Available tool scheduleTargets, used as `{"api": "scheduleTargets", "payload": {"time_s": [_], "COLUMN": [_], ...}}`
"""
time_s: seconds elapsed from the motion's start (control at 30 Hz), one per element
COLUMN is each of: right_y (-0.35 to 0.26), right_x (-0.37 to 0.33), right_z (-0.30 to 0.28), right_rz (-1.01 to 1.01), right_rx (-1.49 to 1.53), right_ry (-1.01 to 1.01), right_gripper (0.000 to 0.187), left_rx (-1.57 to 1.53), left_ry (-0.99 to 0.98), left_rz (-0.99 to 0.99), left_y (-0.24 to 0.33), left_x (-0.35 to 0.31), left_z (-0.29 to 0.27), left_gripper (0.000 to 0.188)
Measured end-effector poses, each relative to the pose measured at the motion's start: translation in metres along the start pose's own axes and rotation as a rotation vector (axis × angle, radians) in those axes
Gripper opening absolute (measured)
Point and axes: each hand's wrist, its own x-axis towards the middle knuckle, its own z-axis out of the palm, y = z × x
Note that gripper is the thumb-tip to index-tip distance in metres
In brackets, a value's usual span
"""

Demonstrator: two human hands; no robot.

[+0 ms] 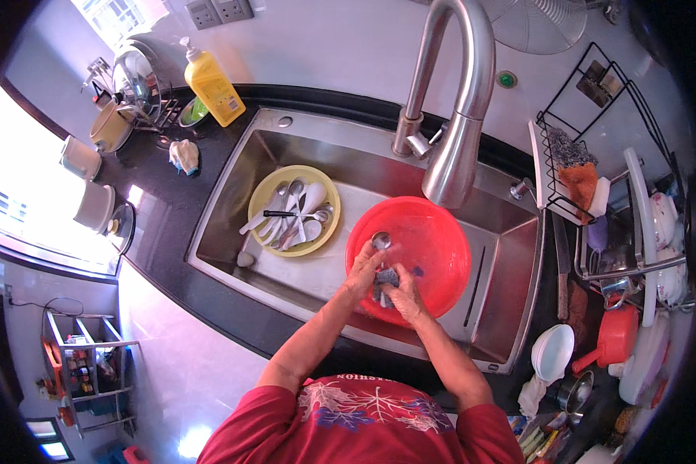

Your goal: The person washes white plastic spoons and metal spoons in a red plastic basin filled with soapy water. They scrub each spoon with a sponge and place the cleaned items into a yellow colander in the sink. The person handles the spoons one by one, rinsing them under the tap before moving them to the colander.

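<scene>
Over a red plastic basin [433,240] in the steel sink [503,309], my left hand [366,269] grips a metal spoon [380,240] with its bowl pointing up. My right hand [404,298] presses a dark blue-grey scrub pad [386,278] against the spoon's handle. Both hands meet at the basin's near left edge. To the left in the sink sits a yellow plate [264,195] piled with several spoons and utensils [294,213].
A tall steel faucet [455,116] arches over the basin. A yellow soap bottle [211,85] stands on the black counter at the back left. A dish rack [634,224] with plates, a red pot [617,336] and white bowls [553,352] fill the right side.
</scene>
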Motion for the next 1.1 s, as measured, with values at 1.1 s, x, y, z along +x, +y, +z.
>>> {"api": "scheduleTargets", "payload": {"time_s": [1.1], "right_y": [0.103], "right_x": [0.058], "right_z": [-0.003], "right_rz": [0.231], "right_rx": [-1.160], "right_ry": [0.080], "right_gripper": [0.024], "left_rx": [1.689], "left_ry": [0.719], "left_rz": [0.467], "left_y": [0.036], "left_x": [0.068], "left_z": [-0.145], "left_gripper": [0.041]}}
